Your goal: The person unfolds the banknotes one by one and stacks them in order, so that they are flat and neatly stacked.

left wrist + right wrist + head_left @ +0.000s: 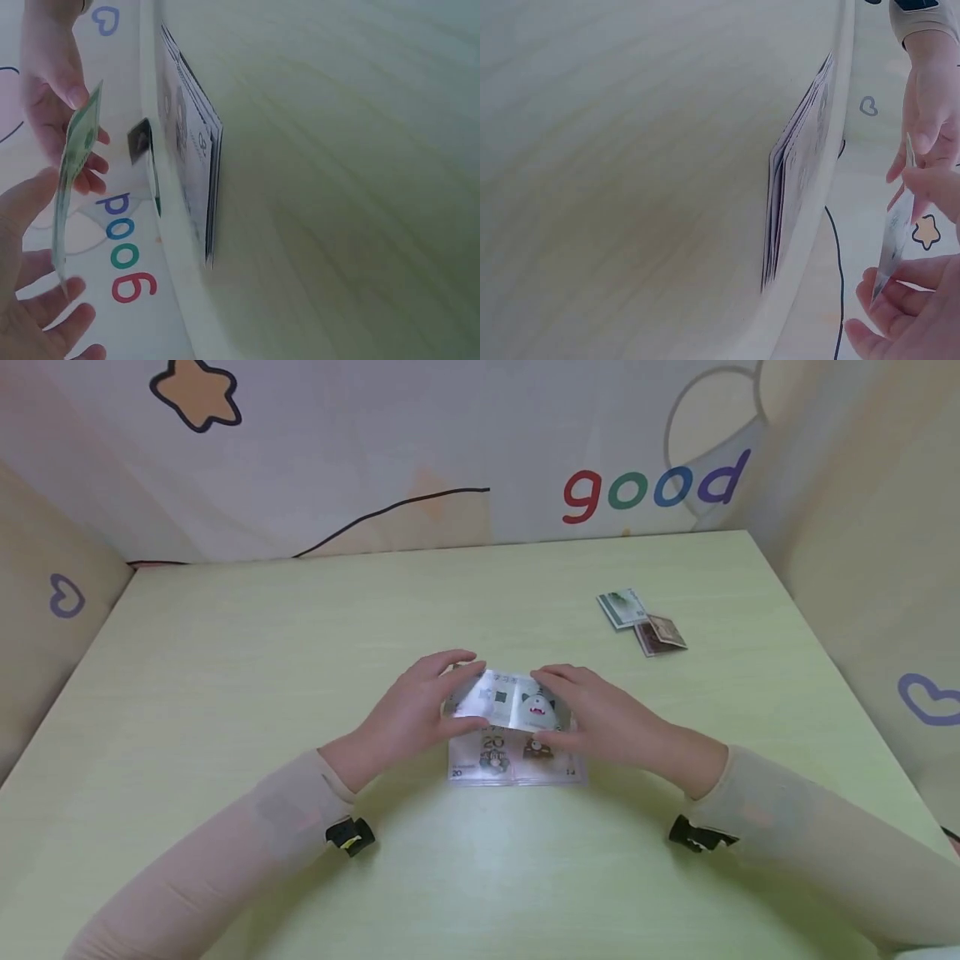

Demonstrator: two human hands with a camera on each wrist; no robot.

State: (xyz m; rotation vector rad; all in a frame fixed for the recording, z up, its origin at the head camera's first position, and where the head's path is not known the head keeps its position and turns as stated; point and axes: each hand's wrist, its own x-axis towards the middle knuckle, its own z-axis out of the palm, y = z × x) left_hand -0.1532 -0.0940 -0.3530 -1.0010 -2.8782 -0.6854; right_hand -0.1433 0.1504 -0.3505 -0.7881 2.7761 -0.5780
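Observation:
Both hands hold one play banknote (498, 695) with a cartoon animal face and a centre crease, raised above the table. My left hand (420, 700) pinches its left end between thumb and fingers. At the opposite end my right hand (611, 720) grips it the same way. Below the note lies a pile of similar notes (480, 764), the top one printed with 20. In the left wrist view the held note (79, 142) appears nearly edge-on, apart from the layered pile (196, 154). The right wrist view also shows the note (895, 232) between the two hands.
Farther back to the right lie a folded green note (622, 608) and a folded brown note (660, 635), their corners meeting. The pale green table (262, 693) is bounded by printed cloth walls (375, 435) at the back and sides.

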